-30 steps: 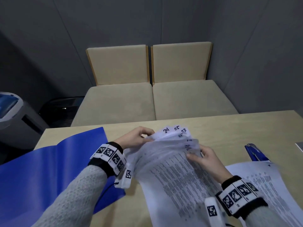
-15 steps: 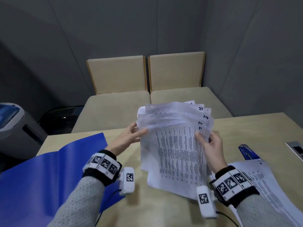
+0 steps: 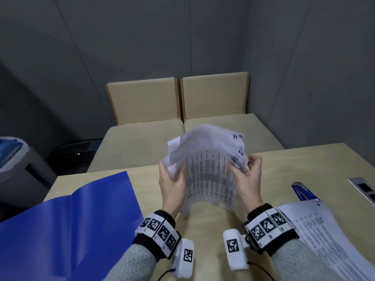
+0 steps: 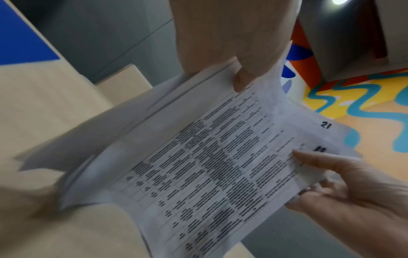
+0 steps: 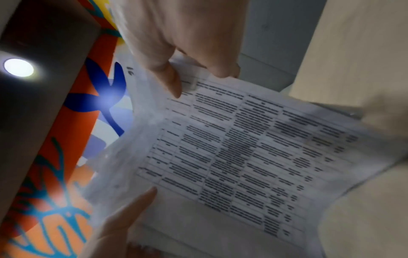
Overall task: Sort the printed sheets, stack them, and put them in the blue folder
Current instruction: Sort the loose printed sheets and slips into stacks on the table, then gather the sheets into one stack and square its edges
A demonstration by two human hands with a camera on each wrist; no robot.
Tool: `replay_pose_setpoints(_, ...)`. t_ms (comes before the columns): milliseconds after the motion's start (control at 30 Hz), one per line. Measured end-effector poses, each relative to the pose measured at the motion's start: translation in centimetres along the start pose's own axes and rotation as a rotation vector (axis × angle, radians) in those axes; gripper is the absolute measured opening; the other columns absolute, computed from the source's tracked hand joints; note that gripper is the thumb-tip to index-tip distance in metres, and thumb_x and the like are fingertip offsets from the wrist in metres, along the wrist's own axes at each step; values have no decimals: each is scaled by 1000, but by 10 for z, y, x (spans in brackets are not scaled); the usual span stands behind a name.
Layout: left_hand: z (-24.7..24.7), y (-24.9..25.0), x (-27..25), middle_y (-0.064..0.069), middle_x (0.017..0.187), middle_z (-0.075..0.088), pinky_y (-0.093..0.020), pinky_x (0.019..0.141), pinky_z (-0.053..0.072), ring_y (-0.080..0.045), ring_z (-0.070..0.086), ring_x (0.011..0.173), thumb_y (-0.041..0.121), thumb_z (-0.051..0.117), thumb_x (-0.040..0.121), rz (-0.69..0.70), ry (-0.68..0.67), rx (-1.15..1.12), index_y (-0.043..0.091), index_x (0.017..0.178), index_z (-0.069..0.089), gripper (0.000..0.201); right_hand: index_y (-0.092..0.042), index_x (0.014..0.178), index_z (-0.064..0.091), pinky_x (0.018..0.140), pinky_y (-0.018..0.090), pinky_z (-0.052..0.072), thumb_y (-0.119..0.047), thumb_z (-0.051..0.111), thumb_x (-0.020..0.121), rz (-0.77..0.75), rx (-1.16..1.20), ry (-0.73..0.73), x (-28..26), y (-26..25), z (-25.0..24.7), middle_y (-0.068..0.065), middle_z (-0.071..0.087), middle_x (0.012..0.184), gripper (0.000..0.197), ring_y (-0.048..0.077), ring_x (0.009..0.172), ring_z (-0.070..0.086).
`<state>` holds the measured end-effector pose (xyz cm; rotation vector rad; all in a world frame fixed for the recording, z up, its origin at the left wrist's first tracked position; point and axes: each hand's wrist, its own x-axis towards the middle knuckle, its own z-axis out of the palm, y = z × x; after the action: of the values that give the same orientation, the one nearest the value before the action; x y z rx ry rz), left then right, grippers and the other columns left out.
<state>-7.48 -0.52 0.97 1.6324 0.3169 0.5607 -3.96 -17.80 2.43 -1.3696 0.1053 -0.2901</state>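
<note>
I hold a bundle of printed sheets (image 3: 209, 169) upright over the table, its lower edge bowed and lifted off the wood. My left hand (image 3: 170, 183) grips its left edge, thumb on the front page (image 4: 212, 167). My right hand (image 3: 248, 175) pinches the right edge near the hand-numbered corners; "21" shows at the top. In the right wrist view the thumb lies on the same bundle (image 5: 232, 157). The open blue folder (image 3: 67, 224) lies flat at the left. A second pile of printed sheets (image 3: 328, 236) lies on the table at the right.
A blue stapler (image 3: 303, 191) sits behind the right pile. A socket panel (image 3: 363, 188) is set into the table's right edge. Two beige seats (image 3: 182, 134) stand beyond the table, and a grey bin (image 3: 18, 167) at the far left.
The bundle went from lying fanned on the table to held upright. Both hands have moved closer together along its side edges, squeezing the sheets inward.
</note>
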Motion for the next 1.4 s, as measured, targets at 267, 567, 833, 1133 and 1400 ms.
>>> replay_pose_setpoints(267,-8,-24,-4,-5,116,56,-48,94,51,-21,59,107,0,56,87,-246,-148,-208,34,109,39,44,-37,118,40,96,44,41,-23,69,74,326,42,-133,-4,26,-10,3,53,119,54,19,109,53)
replay_pose_setpoints(567,-6,-46,3,-7,115,56,-40,92,48,-21,56,105,43,60,67,-284,-25,-177,26,117,39,57,-15,118,33,95,41,34,-43,53,70,350,20,-108,-9,33,-2,1,45,119,59,21,111,44)
replay_pose_setpoints(833,4,-62,7,5,106,57,-21,76,46,-10,56,99,33,55,85,-136,-153,33,38,103,45,21,-22,116,42,86,34,39,-25,53,91,379,-107,-171,-5,49,0,-4,55,112,27,13,104,51)
replay_pose_setpoints(1133,-6,-92,13,-1,102,65,-40,75,58,-19,67,86,22,38,99,-280,-246,319,23,109,45,12,-26,121,42,85,43,53,-15,51,89,412,-459,-73,16,60,-49,2,57,101,35,23,93,61)
replay_pose_setpoints(1400,-10,-127,-20,-22,129,52,-42,92,46,-38,56,110,15,34,99,-485,-297,684,4,132,32,35,-14,136,35,100,53,34,-10,66,79,451,-1233,271,8,62,-210,16,29,144,65,36,129,32)
